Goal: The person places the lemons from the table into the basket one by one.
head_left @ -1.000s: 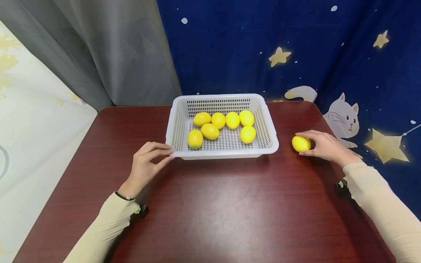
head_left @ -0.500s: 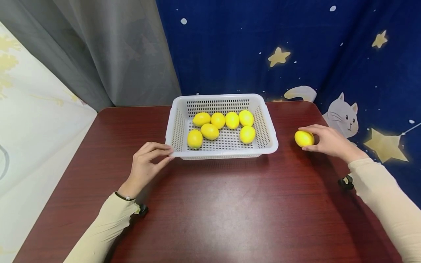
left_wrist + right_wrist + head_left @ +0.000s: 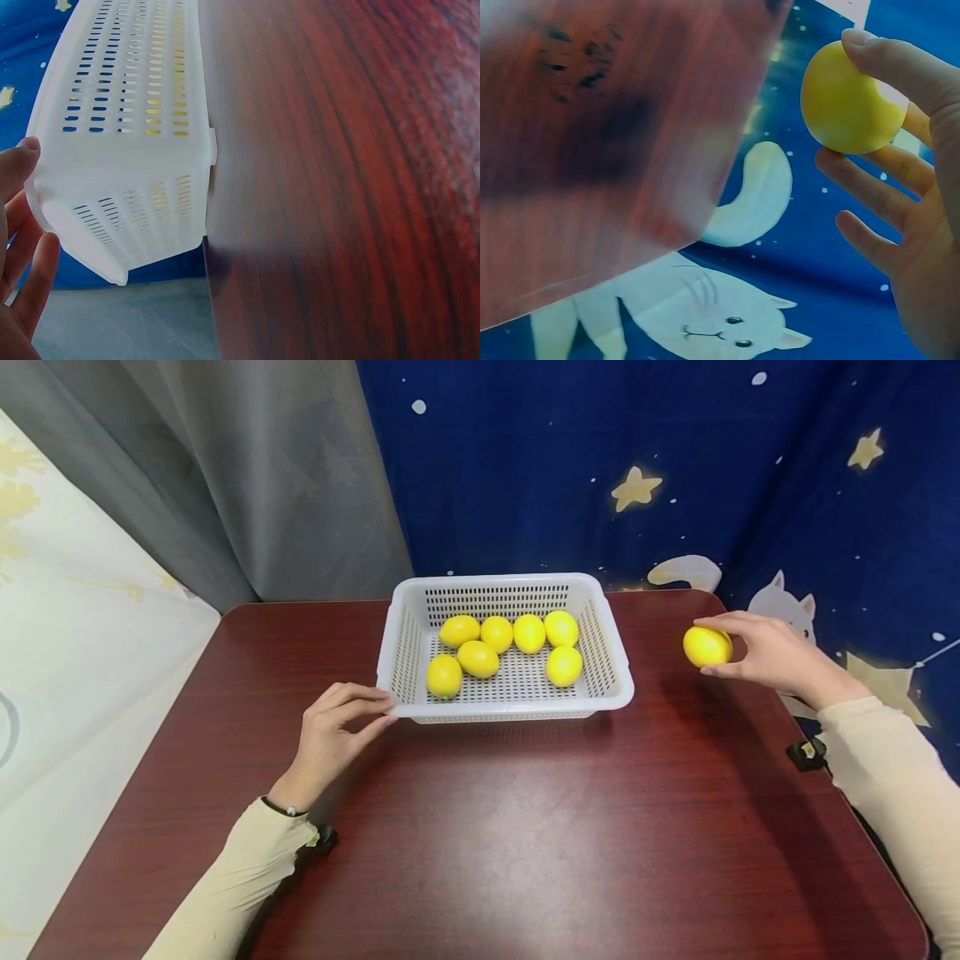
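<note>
My right hand (image 3: 776, 656) pinches a yellow lemon (image 3: 707, 647) between thumb and fingers, raised above the table at the right. In the right wrist view this lemon (image 3: 851, 99) is clear of the tabletop, thumb on one side and fingertips on the other. A white perforated plastic basket (image 3: 517, 710) stands at the back middle of the table, with several lemons (image 3: 477, 659) lying loose on its floor. With thumb and fingertips, my left hand (image 3: 330, 735) holds the basket's front left corner by the rim; the left wrist view shows that rim (image 3: 41, 169) between them.
The dark red wooden table (image 3: 510, 835) has rounded back corners. Behind it hang a grey curtain (image 3: 300, 485) and a blue curtain (image 3: 517, 468) with stars and a cat. A pale patterned cloth (image 3: 75, 635) hangs on the left.
My right hand has lifted the lemon off the table, moving it up, away and slightly right. My left hand and the basket have stayed in place.
</note>
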Demonstrator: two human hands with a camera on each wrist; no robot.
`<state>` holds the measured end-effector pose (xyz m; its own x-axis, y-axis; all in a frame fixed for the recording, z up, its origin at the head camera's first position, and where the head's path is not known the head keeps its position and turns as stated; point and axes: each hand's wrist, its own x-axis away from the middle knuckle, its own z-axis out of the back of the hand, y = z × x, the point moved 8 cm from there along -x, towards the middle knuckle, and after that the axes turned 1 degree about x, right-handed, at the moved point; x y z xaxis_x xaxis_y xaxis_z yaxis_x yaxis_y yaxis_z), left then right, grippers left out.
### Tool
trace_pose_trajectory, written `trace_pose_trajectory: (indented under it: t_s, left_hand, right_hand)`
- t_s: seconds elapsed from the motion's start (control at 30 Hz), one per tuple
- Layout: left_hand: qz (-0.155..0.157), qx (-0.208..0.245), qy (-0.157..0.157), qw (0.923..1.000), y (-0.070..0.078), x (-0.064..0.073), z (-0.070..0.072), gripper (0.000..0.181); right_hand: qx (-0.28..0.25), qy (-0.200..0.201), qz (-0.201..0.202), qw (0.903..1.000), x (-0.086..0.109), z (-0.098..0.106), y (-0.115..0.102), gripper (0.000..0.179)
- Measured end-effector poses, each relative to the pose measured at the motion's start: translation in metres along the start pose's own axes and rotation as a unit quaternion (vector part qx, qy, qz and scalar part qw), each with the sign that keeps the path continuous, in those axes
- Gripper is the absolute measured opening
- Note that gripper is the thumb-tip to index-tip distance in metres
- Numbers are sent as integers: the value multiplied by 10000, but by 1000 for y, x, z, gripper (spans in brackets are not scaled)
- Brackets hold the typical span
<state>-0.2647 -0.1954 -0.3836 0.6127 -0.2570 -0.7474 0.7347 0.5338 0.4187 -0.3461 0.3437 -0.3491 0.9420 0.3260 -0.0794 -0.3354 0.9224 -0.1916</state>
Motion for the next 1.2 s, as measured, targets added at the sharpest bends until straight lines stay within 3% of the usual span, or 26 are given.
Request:
trace_pose_trajectory:
  t_s: [0.67,1.2]
  left_hand:
    - [-31,104,39,9999,1,0,0,36]
    - [16,12,4,10000,1,0,1,35]
  right_hand:
    - [79,18,71,9999,-7,8,-8,71]
    - [248,148,186,9994,-16,32,-19,74]
